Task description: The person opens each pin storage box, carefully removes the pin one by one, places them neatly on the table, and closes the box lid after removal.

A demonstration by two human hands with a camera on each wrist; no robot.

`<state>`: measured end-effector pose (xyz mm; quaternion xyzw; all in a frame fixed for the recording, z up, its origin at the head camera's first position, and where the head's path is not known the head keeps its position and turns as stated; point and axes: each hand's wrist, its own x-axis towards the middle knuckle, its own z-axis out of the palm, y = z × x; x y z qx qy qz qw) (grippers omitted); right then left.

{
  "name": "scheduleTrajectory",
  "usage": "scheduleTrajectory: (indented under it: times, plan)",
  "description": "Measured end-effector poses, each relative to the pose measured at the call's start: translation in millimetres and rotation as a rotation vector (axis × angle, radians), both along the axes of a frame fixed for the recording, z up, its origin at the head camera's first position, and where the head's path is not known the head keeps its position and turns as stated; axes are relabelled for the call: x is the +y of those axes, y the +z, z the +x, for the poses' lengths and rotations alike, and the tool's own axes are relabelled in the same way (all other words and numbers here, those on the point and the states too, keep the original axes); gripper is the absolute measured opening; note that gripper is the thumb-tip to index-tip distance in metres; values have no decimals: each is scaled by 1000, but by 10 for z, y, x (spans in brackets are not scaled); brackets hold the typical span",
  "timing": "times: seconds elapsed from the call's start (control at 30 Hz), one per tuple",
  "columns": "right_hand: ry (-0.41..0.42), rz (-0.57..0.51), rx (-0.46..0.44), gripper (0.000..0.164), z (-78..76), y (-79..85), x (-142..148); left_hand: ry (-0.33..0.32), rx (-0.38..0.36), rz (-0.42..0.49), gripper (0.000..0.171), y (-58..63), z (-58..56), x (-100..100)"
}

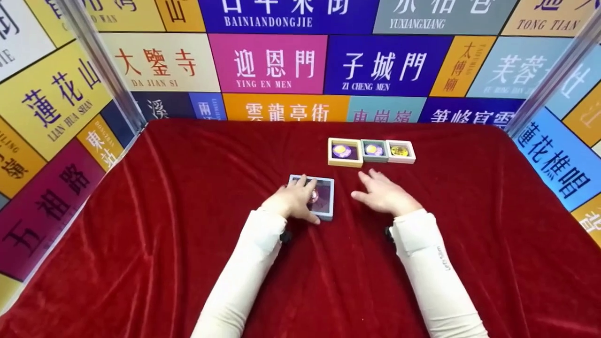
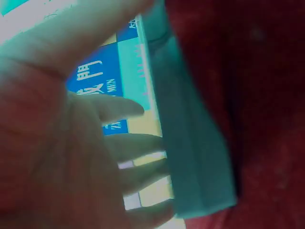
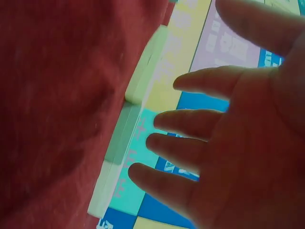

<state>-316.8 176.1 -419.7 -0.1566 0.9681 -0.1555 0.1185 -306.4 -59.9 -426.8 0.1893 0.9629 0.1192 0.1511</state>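
Observation:
A light-blue framed box with a dark inside and a small reddish round piece lies on the red cloth. My left hand is over its left side, fingers spread and reaching toward the far edge, thumb by the near edge. In the left wrist view the fingertips come up to the side of the box; whether they touch it I cannot tell. My right hand is apart from this box, fingers extended above the cloth, just on the near side of a row of smaller boxes. It holds nothing.
Three small boxes stand side by side farther back: a yellow one, a grey-green one and a white one, each with a round piece inside. The red cloth has folds. Colourful sign panels and metal posts border the table.

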Motion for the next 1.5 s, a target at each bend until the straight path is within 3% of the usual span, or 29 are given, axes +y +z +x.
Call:
scheduleTrajectory:
  times: [0.13, 0.27, 0.4, 0.53, 0.73, 0.87, 1.13, 1.5]
  plan:
    - [-84, -41, 157, 41, 17, -47, -153, -29, 78, 59, 72, -40, -26, -5]
    - [-184, -135, 157, 28, 35, -97, -279, -53, 181, 123, 46, -43, -20, 26]
    - [-229, -286, 10, 33, 39, -138, -348, -5, 261, 154, 47, -38, -7, 61]
    - [-249, -513, -160, 36, 27, -146, -360, 19, 271, 162, 49, -32, 0, 80]
    - [-316, -937, -448, 27, 3, -71, -332, -61, 261, 254, 34, -29, 3, 122]
    - [-323, -1132, -560, 26, -3, -17, -334, -118, 291, 291, 27, -28, 14, 156]
    - [-313, -1148, -491, 18, 19, 13, -342, -177, 282, 339, 26, -44, 34, 192]
    - [-364, -1110, -379, 16, 36, 45, -351, -154, 252, 337, 40, -83, 65, 313]
